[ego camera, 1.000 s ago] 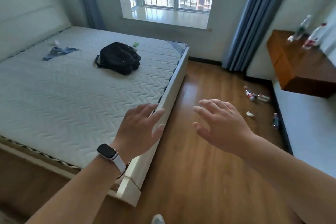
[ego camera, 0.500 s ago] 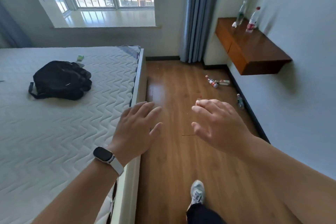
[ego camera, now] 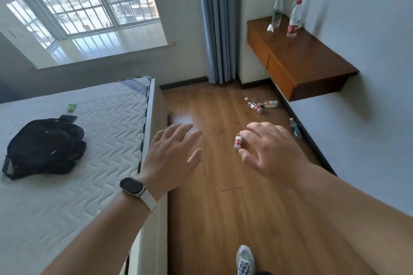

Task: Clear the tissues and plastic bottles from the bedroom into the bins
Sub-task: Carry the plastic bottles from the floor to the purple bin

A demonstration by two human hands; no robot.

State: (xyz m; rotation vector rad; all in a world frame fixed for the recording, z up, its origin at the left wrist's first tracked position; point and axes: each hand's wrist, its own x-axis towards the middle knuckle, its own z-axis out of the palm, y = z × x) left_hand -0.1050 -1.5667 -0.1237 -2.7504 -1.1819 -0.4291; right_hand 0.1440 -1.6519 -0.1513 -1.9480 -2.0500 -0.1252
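Red-label bottle lies on the wood floor, seen in the gap between right thumb and forefinger; it looks like it's on the floor beyond the hand, not in it. Two more bottles lie further on under the shelf, and another bottle lies against the skirting. On the shelf: two upright bottles and a crumpled tissue. Right hand and left hand both spread, fingers loose, holding nothing. Change over the last second: the view has swung off the bed and backpack toward the wall side, a shoe has stepped in, and the floor bottles are closer. The floor tissue seen earlier is now out of sight. Judgement: approach phase, first pick likely the red-label bottle with the right hand. No bins in view, nothing cleared.
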